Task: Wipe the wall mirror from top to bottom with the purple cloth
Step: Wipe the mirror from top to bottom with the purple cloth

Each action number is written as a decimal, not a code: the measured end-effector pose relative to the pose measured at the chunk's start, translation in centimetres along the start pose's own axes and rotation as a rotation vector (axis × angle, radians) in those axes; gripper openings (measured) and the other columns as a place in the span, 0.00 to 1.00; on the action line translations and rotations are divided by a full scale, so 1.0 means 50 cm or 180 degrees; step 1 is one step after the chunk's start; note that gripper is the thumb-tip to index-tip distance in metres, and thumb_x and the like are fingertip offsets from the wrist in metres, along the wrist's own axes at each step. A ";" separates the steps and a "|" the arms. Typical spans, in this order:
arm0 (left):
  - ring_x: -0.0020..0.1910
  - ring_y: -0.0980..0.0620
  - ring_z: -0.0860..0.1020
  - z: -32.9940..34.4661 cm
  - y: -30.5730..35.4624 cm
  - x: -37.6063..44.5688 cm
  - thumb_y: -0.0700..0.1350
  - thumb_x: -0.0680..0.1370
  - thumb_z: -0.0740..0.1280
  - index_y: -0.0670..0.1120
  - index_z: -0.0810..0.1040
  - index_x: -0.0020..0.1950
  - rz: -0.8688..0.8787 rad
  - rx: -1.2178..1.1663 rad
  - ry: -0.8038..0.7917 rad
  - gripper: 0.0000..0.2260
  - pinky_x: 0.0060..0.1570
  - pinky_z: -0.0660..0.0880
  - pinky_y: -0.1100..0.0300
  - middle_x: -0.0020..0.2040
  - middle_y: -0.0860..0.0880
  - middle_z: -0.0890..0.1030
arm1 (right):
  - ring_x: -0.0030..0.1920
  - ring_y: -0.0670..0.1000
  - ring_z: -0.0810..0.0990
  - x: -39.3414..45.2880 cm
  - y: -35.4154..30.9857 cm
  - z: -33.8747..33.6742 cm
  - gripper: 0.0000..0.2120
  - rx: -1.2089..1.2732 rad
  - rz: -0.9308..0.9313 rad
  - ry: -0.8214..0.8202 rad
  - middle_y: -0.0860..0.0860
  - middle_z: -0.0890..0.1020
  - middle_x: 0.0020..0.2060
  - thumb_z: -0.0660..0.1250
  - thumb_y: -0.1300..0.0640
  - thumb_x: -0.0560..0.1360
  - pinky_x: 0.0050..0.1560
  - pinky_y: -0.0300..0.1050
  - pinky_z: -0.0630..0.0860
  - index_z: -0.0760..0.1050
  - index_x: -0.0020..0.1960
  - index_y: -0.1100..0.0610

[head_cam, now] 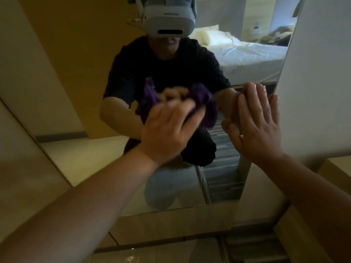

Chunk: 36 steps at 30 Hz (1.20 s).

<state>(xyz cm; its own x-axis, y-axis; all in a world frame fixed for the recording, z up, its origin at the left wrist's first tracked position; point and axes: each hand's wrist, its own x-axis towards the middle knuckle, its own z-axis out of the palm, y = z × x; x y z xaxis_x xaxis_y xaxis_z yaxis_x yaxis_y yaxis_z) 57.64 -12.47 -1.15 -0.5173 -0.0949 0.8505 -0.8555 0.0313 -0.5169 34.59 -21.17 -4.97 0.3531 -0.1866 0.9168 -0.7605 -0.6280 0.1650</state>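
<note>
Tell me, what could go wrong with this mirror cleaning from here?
The right hand lies flat, fingers spread, on the wall mirror near its right edge; it could leave fresh prints on the glass. The left hand presses the bunched purple cloth at mid-height, and the blur suggests fast strokes, so patches, perhaps the strip under the right hand, may get missed.

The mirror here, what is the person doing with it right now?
A person is cleaning the wall mirror. The left hand presses a bunched purple cloth against the glass about midway down. The right hand lies flat and open near the mirror's right edge, holding nothing, apparently for support. The left hand looks blurred, so it is probably mid-stroke. The lower part of the mirror lies below the cloth. A bed shows in the reflection.
</note>
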 end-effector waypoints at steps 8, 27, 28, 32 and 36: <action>0.53 0.48 0.75 -0.001 0.156 -0.280 0.44 0.77 0.73 0.51 0.77 0.64 0.0355 -0.0365 -0.0778 0.16 0.50 0.69 0.53 0.61 0.49 0.75 | 0.78 0.62 0.53 0.004 -0.009 -0.015 0.32 0.0027 0.0164 -0.0155 0.59 0.56 0.78 0.63 0.54 0.79 0.76 0.67 0.52 0.55 0.79 0.61; 0.53 0.40 0.80 0.029 0.011 0.285 0.46 0.79 0.68 0.45 0.82 0.60 -0.0505 -0.0234 0.0090 0.11 0.52 0.68 0.51 0.56 0.42 0.81 | 0.79 0.61 0.55 0.026 0.086 -0.095 0.25 0.0333 0.0341 -0.0270 0.58 0.56 0.78 0.52 0.60 0.82 0.78 0.63 0.54 0.59 0.78 0.62; 0.53 0.41 0.79 0.038 0.020 0.286 0.45 0.79 0.69 0.46 0.82 0.60 -0.0441 -0.0156 0.0053 0.11 0.52 0.68 0.51 0.56 0.43 0.81 | 0.79 0.62 0.54 0.027 0.093 -0.093 0.25 0.0304 0.0399 -0.0251 0.59 0.56 0.78 0.51 0.60 0.81 0.77 0.64 0.54 0.59 0.78 0.63; 0.54 0.41 0.79 0.071 0.098 0.171 0.41 0.81 0.67 0.46 0.81 0.63 -0.0008 -0.0128 -0.0039 0.11 0.51 0.73 0.47 0.57 0.43 0.81 | 0.79 0.62 0.54 0.016 0.129 -0.077 0.27 0.0237 0.0599 -0.0251 0.62 0.57 0.78 0.54 0.64 0.78 0.77 0.65 0.55 0.60 0.77 0.64; 0.52 0.44 0.80 0.072 0.184 -0.003 0.42 0.81 0.65 0.47 0.79 0.66 0.0510 -0.0258 -0.0408 0.14 0.49 0.73 0.50 0.59 0.45 0.81 | 0.80 0.60 0.48 -0.022 0.162 -0.060 0.27 0.0121 0.0722 -0.0595 0.59 0.52 0.79 0.52 0.61 0.80 0.79 0.61 0.49 0.56 0.79 0.62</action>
<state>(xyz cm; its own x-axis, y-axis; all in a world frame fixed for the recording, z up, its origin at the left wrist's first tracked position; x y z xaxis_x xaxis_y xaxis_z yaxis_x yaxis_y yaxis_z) 49.94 -15.76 -6.38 -0.6441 -0.2077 0.7362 -0.7643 0.1357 -0.6304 26.42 -23.77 -3.55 0.2733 -0.4593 0.8452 -0.8118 -0.5814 -0.0535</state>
